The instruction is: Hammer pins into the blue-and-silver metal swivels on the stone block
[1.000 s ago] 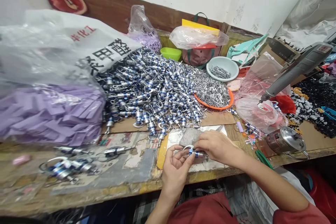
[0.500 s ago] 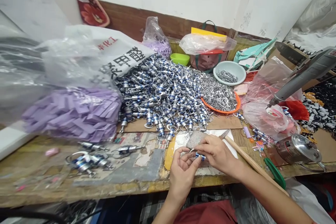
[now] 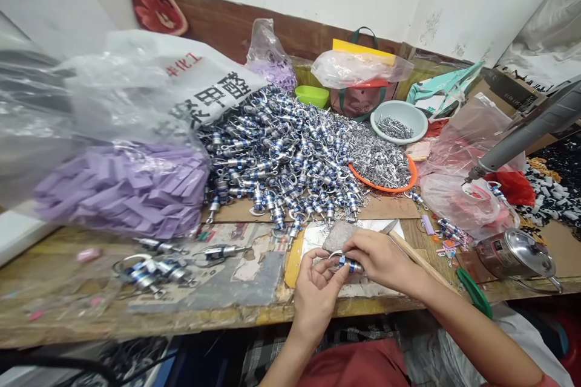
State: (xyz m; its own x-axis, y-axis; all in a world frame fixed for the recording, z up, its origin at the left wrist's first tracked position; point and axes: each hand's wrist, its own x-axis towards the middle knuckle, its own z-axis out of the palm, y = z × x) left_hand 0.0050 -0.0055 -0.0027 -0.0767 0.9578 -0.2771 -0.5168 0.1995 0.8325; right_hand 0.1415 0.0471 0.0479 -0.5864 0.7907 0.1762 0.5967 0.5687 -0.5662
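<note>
Between both hands, over the front edge of the bench, is a blue-and-silver keychain (image 3: 348, 265) with a ring. My left hand (image 3: 315, 290) has its thumb and fingers closed around the keychain's body. The fingertips of my right hand (image 3: 374, 257) pinch it from above and the right, near the ring. Just behind the hands lies a grey stone-like block (image 3: 339, 236) on a white sheet (image 3: 313, 237). A large heap of similar keychains (image 3: 281, 157) spreads behind that, and a few more keychains (image 3: 149, 272) lie to the left.
A clear bag of purple pieces (image 3: 122, 187) stands at left. Behind right are an orange tray (image 3: 414, 176) of small metal parts and a pale blue bowl (image 3: 424, 127). A wooden-handled tool (image 3: 422, 261), green-handled item (image 3: 474, 291), lidded metal pot (image 3: 492, 260) and grey power screwdriver (image 3: 521, 133) occupy the right.
The keychain has turned between my fingers, so more of its body and ring shows. My right fingers have shifted slightly on it. The view has tilted a little.
</note>
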